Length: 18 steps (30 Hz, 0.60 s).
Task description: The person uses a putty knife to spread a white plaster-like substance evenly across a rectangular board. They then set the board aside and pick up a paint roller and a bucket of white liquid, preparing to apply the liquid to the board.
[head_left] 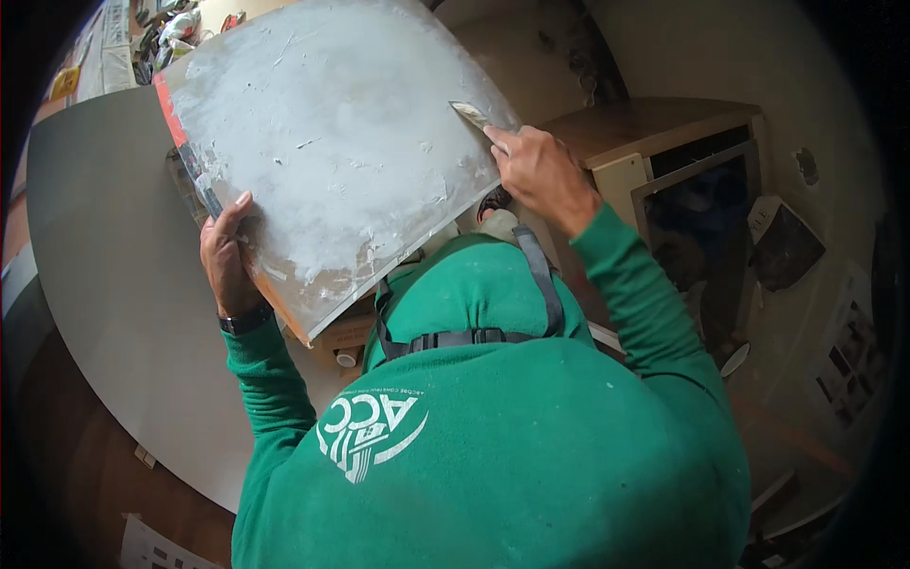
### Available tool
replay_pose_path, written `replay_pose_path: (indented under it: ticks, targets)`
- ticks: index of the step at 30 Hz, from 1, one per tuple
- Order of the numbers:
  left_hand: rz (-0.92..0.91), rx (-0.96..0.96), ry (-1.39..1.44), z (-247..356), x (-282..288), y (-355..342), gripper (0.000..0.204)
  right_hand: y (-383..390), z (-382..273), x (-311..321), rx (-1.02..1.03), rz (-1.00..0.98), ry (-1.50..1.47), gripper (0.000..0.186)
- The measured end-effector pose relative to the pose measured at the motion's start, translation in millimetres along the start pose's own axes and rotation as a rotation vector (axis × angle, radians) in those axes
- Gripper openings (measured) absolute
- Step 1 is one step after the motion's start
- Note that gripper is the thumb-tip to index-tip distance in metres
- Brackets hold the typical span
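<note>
A flat board (341, 123), smeared with white filler over most of its face, lies tilted in front of me. My left hand (226, 254) grips its left edge, thumb on top and the other fingers mostly hidden underneath. That edge shows red and orange strips. In my right hand (545, 175) is a putty knife (469, 115), its blade carrying whitish filler and lying over the board's right side. The fingers wrap its handle, with the index finger stretched toward the blade. Small ridges and flecks of filler stand out on the coated face.
A large grey panel (104, 247) with a curved outline spreads to the left. At right stands a wooden cabinet (654, 123) with a dark front opening. Part of a cardboard box (343, 334) shows below the board. Mixed clutter (175, 33) lies at the far left.
</note>
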<state>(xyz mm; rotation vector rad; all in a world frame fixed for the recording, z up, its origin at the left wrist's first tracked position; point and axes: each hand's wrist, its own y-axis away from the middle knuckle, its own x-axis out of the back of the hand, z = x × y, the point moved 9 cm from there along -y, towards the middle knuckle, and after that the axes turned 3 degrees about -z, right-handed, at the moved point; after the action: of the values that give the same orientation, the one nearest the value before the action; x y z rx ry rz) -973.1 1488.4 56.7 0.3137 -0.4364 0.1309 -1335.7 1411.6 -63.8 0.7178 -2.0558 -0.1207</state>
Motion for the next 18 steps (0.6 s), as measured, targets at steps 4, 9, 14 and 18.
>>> replay_pose_path:
  ticks: [4, 9, 14, 18]
  targets:
    - [0.064, 0.211, 0.142, -15, 4, 2, 0.056, -21, 7, -2, 0.261, 0.273, 0.133, 0.029]
    - [0.101, 0.253, 0.167, -2, -2, 3, 0.041, -20, 5, 5, 0.097, 0.099, 0.001, 0.028]
    - [0.212, 0.296, 0.369, 5, -6, 3, 0.020, -34, 3, 10, 0.234, 0.243, 0.071, 0.029]
    - [0.196, 0.349, 0.394, 6, -9, 2, 0.018, -59, 28, -7, 0.147, 0.228, -0.032, 0.029]
